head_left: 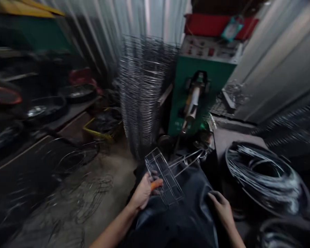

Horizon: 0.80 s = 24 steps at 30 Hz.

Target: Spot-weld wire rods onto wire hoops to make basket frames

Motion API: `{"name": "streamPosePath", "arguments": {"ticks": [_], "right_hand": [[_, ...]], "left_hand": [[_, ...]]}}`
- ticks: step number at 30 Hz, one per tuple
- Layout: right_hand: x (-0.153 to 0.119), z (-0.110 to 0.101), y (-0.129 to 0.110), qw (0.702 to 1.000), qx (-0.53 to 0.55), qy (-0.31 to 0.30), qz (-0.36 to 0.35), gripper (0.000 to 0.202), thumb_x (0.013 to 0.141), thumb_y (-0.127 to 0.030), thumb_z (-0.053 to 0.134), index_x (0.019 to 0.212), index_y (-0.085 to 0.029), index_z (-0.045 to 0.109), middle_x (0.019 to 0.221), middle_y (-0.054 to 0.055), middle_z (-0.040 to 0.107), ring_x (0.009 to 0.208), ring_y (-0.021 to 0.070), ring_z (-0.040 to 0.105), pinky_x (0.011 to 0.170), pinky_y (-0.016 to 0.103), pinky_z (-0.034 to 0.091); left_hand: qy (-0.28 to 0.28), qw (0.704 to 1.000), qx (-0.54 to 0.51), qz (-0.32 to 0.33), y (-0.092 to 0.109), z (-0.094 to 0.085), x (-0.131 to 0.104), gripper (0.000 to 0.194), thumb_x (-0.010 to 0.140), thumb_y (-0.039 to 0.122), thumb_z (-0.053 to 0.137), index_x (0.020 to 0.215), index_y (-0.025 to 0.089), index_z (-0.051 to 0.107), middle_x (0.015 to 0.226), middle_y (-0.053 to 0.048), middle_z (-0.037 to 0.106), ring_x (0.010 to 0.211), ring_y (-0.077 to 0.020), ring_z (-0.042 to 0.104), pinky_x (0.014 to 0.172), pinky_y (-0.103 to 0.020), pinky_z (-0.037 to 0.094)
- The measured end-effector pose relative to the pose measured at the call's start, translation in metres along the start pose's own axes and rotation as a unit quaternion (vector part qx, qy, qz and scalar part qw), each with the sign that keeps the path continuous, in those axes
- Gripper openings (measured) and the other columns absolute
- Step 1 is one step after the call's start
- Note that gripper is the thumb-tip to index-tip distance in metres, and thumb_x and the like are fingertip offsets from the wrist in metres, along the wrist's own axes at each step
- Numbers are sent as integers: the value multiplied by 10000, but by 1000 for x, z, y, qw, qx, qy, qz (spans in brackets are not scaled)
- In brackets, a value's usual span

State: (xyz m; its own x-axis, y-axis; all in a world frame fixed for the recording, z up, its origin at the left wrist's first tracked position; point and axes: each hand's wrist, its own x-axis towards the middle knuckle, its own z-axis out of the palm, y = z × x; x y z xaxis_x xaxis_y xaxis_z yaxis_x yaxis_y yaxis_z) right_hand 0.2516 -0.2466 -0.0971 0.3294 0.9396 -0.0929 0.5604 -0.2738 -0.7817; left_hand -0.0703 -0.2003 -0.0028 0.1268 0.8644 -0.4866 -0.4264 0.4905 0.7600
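My left hand [144, 193] is closed around the near left side of a wire basket [165, 177], a boxy frame of thin metal rods. Two long parallel rods run from the basket toward the machine, up to the right. Something orange [156, 184] shows at my left fingers, perhaps a finger cover. My right hand [222, 205] hovers by the right edge of the black apron [181, 220] on my lap, its fingers loosely bent and apart, with nothing visible in them. Blur hides whether it touches the apron.
Ahead stands a green machine [203, 100] with a protruding metal arm. Left of it rises a tall stack of wire frames [144, 93]. A round tray of wire pieces [266, 175] lies at the right. Loose wire parts [93, 196] and a yellow-rimmed crate [99, 132] are at the left.
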Motion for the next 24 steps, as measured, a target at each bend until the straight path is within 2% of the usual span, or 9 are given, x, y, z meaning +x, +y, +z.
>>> {"name": "streamPosePath", "arguments": {"ticks": [4,7,10,12,14,16,19,21,24], "right_hand": [[-20,-11,19,999,34,-3,37,425,682,-573,554,810,-187,676,839,81,691,824,276,630,761,356,493],[-21,-18,21,999,-31,-8,9,355,672,-543,541,755,-225,673,815,77,692,794,281,633,731,365,488],[-16,-34,9,994,-104,8,-15,315,656,-528,543,715,-236,645,779,80,680,751,289,627,695,369,473],[-4,-43,-15,994,-97,19,-36,320,687,-520,524,728,-221,629,764,78,667,731,269,617,686,348,458],[14,-47,-49,997,-49,18,-64,328,740,-507,491,731,-202,613,729,62,646,702,231,596,667,311,442],[35,-43,-89,996,15,17,-83,339,758,-503,486,714,-186,601,682,44,619,663,199,566,628,281,426],[63,-26,-140,989,115,-19,-96,350,732,-514,520,678,-174,578,625,15,570,605,158,518,578,254,398],[76,-14,-161,980,174,-49,-86,360,712,-529,540,665,-174,563,572,-11,522,547,129,471,535,240,370],[86,1,-172,965,242,-69,-67,380,694,-552,563,656,-175,547,527,-38,464,490,100,402,480,224,315]], "left_hand": [[6,1000,5,2,-3,1,-2,509,609,248,749,991,211,416,766,38,525,675,-119,576,579,-308,542],[8,1000,-5,7,-7,4,1,509,603,232,752,987,211,419,750,47,531,660,-110,575,592,-303,543],[10,1000,-19,7,-5,10,7,504,597,224,753,980,208,427,735,50,541,653,-109,577,606,-311,546],[9,1000,-26,9,-1,16,11,500,590,217,755,970,204,430,734,47,553,640,-110,576,606,-322,547],[6,999,-30,16,4,23,15,500,581,208,757,958,201,429,735,46,563,622,-108,572,601,-333,549],[-2,999,-31,27,8,30,17,502,578,206,757,956,201,425,733,47,565,610,-105,566,601,-344,550],[-12,999,-34,40,9,35,20,511,582,214,756,966,202,420,736,47,567,618,-105,565,619,-356,551],[-13,998,-36,46,8,33,22,513,587,224,755,973,205,418,738,47,567,626,-105,566,627,-355,551],[-15,998,-35,55,5,27,26,505,606,244,746,986,208,415,741,45,566,631,-102,562,629,-345,549]]}}
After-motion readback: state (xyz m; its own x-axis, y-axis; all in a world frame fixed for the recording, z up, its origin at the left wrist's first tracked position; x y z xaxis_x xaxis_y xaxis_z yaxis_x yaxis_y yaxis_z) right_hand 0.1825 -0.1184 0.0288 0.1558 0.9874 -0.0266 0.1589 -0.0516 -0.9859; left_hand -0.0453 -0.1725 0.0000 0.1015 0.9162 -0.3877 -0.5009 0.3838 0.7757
